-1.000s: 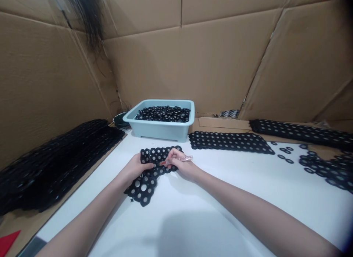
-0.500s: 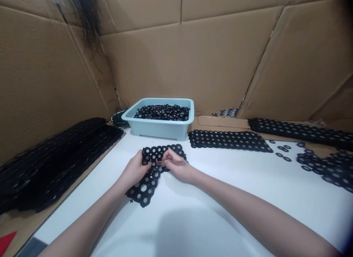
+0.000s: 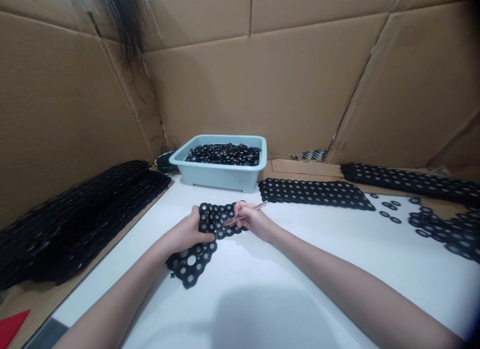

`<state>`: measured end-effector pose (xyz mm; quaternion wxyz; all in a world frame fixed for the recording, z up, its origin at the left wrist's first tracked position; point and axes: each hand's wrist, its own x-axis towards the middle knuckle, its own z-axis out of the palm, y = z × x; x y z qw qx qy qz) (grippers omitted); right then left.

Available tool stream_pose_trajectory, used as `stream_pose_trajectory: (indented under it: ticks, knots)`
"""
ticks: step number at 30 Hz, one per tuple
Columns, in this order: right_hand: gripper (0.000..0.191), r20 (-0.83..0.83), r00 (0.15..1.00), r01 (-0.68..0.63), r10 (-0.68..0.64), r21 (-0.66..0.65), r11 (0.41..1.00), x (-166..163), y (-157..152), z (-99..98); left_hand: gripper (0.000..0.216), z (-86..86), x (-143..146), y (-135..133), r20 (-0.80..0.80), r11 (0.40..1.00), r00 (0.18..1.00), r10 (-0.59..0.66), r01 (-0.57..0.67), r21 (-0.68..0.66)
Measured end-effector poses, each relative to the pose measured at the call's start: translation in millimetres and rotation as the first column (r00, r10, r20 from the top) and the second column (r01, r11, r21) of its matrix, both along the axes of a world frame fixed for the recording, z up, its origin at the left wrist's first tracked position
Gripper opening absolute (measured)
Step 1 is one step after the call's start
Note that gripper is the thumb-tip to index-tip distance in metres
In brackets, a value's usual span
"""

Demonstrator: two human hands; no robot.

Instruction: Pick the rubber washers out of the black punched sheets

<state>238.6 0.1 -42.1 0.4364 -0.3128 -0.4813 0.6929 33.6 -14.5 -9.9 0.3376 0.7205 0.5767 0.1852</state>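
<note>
A strip of black ring mesh (image 3: 192, 260), made of joined black discs with pale round centres, is bent over the white table top. Closed on the bend of this mesh is my left hand (image 3: 184, 232), its thumb on top and its other fingers mostly hidden behind. My right hand (image 3: 255, 221) pinches a thin, pen-like stick (image 3: 231, 221) with a reddish lower part. The lower end of this stick points at the mesh just right of my left thumb; whether it touches cannot be made out.
A light blue basin (image 3: 221, 177) full of black rings stands behind my hands. To its right lie a flat mesh panel (image 3: 317, 193), loose rings (image 3: 395, 220) and more mesh (image 3: 442, 229). Black strands (image 3: 82, 214) are heaped at left. Cardboard walls (image 3: 240, 89) enclose the table.
My right hand has moved slightly right and turned, so the stick now shows at full length. My left thumb has shifted down and right over the mesh.
</note>
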Motion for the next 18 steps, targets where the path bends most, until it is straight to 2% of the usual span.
stream_pose_trajectory:
  ticks: [6,12,15,18]
  knots:
    - [0.010,0.133,0.988,-0.097,0.078,0.144,0.985,-3.2,-5.5,-4.7,0.055,1.6,-1.0,-1.6,0.024,0.996,0.996,-0.081,0.082,-0.033]
    - [0.012,0.186,0.977,-0.144,0.108,0.192,0.971,-2.0,-8.6,-5.5,0.048,2.1,1.4,0.2,0.040,0.995,0.995,-0.096,0.095,0.024]
    - [0.012,0.199,0.972,-0.161,0.124,0.185,0.969,0.1,-6.5,-1.6,0.046,4.4,3.6,-0.9,0.075,0.996,0.993,-0.092,0.090,0.028]
    - [0.011,0.146,0.983,-0.136,0.116,0.137,0.981,0.8,-2.7,-0.2,0.048,7.4,5.5,-2.6,0.119,0.994,0.987,-0.103,0.099,0.042]
